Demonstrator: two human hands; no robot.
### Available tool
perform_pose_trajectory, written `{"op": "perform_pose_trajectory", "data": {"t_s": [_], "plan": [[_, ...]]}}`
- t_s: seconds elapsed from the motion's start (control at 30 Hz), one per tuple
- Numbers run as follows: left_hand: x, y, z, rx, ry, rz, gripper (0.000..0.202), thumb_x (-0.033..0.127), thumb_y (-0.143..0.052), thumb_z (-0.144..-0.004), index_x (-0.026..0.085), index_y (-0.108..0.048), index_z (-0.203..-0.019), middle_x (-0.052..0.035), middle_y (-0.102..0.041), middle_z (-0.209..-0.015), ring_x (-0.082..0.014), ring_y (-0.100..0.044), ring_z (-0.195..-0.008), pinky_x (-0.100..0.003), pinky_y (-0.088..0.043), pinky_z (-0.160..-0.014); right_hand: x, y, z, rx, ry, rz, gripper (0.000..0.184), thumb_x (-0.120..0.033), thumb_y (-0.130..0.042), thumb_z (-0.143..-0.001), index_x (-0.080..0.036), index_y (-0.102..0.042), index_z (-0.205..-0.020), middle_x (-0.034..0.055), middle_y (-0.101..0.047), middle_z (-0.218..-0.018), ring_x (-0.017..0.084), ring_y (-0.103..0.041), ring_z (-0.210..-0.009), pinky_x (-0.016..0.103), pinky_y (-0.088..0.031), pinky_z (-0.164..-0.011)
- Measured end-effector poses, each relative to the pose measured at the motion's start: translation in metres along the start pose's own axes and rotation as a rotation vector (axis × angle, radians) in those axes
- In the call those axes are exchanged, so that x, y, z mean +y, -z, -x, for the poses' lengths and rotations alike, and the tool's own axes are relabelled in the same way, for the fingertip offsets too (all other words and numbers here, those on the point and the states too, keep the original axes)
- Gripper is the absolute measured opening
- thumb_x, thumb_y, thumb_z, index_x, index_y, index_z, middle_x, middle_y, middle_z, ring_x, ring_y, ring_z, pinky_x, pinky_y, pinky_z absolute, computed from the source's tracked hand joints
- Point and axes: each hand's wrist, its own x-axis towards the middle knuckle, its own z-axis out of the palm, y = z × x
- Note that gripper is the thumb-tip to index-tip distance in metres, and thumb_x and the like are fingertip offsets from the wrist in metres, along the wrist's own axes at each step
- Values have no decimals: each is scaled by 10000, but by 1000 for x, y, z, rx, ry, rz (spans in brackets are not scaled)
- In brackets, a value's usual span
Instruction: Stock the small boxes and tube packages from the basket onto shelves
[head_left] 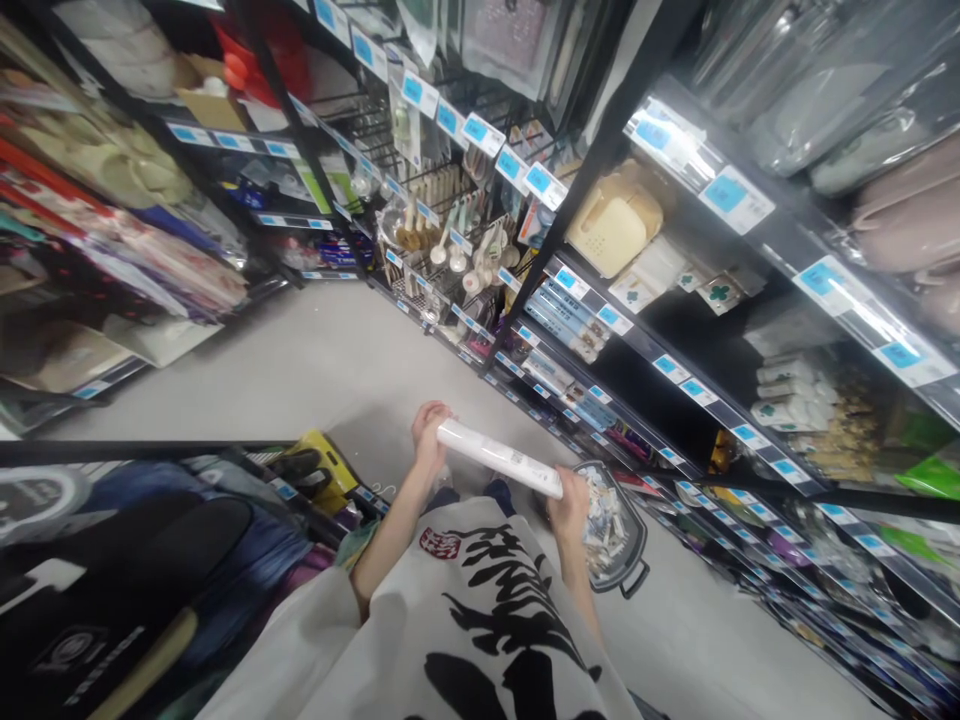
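Note:
A long white plastic-wrapped roll (499, 458) spans the space between my two hands, in front of my body above the floor. My left hand (430, 432) is closed round its left end. At the other end, my right hand (570, 505) grips the roll, with its fingers wrapped about the tip. A printed label shows on the roll's right part; what the roll is made of I cannot tell. Just beyond my right hand, a dark grey basket (639, 545) full of small packaged items stands on the floor.
Shop shelves with blue price tags (571, 282) run along the right side. Brushes and other hanging goods (457, 250) fill a rack ahead. Dark clothes (187, 540) hang at the lower left, beside a yellow item (330, 462). Grey floor (337, 350) lies between the shelves.

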Motion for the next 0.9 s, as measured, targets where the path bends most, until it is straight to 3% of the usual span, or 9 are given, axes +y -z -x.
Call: {"op": "perform_pose_trajectory", "data": {"t_s": [0.3, 0.57, 0.77, 0.9], "plan": [[2, -4, -6, 42, -82, -3, 357, 186, -776, -555, 208, -604, -867, 68, -608, -699, -107, -605, -622, -250, -518, -665, -6, -4, -6, 28, 13, -44, 447, -124, -505, -856, -209, -686, -1256, 105, -721, -1165, 275, -618, -1075, 426, -498, -958], [1, -1, -9, 113, -96, -2, 299, 195, -725, -555, 210, -567, -808, 73, -576, -686, -99, -591, -596, -240, -511, -635, -11, -3, -14, -24, -1, -64, 449, -99, -493, -835, -214, -687, -1223, 100, -716, -1143, 274, -610, -1086, 430, -505, -972], [-2, 5, -12, 131, -86, -22, 298, 225, -720, -558, 217, -564, -811, 71, -568, -676, -99, -577, -588, -232, -497, -621, -17, -2, -18, -74, -33, -95, 453, -103, -501, -815, -221, -668, -1219, 107, -671, -1175, 272, -601, -1118, 431, -509, -974], [-4, 12, -14, 71, -12, -57, 343, 264, -786, -581, 210, -639, -885, 27, -657, -750, -118, -590, -617, -223, -456, -594, -18, 1, -22, -36, -76, -130, 397, -150, -572, -783, -205, -616, -1174, 133, -603, -1240, 274, -600, -1139, 439, -519, -968]]}}
